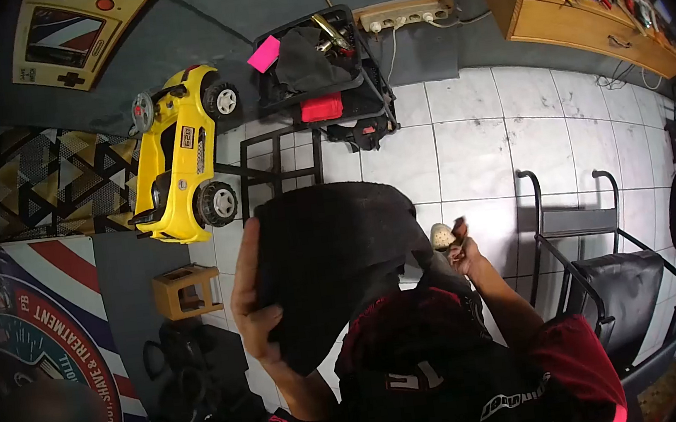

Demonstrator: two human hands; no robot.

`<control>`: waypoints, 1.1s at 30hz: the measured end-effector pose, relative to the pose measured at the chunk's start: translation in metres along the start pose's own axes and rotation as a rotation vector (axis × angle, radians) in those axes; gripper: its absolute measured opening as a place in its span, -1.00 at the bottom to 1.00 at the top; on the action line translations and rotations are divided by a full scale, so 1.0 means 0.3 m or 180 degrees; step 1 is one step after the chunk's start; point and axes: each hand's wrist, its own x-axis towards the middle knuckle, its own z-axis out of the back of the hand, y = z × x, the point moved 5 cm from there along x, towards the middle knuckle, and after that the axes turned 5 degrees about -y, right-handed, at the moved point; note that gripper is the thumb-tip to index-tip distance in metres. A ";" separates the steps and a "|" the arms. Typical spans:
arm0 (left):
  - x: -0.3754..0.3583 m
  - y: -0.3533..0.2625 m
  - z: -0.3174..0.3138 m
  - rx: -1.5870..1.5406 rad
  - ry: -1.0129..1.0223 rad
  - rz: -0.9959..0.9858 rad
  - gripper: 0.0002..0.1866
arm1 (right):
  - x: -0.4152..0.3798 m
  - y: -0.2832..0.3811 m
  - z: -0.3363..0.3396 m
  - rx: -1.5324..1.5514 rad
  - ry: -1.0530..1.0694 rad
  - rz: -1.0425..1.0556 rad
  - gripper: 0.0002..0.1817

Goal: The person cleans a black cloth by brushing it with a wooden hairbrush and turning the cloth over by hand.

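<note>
My left hand (254, 308) grips the left edge of a large black cushion (335, 261), a broad dark pad with rounded corners held up in front of my body. Its fingers lie along the edge and the near face. To the right of the cushion, my right hand (466, 258) is closed on a small brush-like tool (444, 237) with a pale speckled rounded part and a dark reddish-brown part. The tool appears apart from the cushion. Part of my lap and the floor below are hidden behind the cushion.
A yellow toy car (182, 158) stands ahead left, near a small brown stool (186, 292). A black trolley (315, 80) holds tools and cloth. To the right is a black armchair (618, 287). A wooden drawer unit (559, 27) carries tools. White tiles (472, 146) cover the floor.
</note>
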 end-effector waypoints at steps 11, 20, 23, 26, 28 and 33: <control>-0.010 0.067 -0.085 0.1237 0.0052 0.0255 -0.30 | -0.886 -0.207 -0.640 -0.4204 0.1614 0.4793 -0.85; -0.028 0.040 -0.014 0.0879 0.0137 -0.0124 -0.87 | -0.095 -0.083 -0.234 -0.6184 -0.0786 0.3839 -0.49; -0.031 0.065 0.002 0.0908 0.0133 -0.0052 -0.82 | 0.105 -0.022 -0.022 -0.5975 -0.0439 0.3625 -0.47; -0.050 0.059 0.006 0.1836 -0.0183 -0.0222 -0.31 | 0.083 0.020 0.014 -0.5031 -0.0278 0.1896 -0.47; -0.043 0.023 -0.045 0.2785 0.0059 -0.0331 -0.30 | -0.209 -0.007 -0.136 -0.3695 -0.0693 0.0654 -0.46; -0.040 0.053 -0.084 0.4072 0.0474 -0.0695 -0.53 | -0.601 -0.090 -0.437 -0.2731 0.0298 0.2439 -0.53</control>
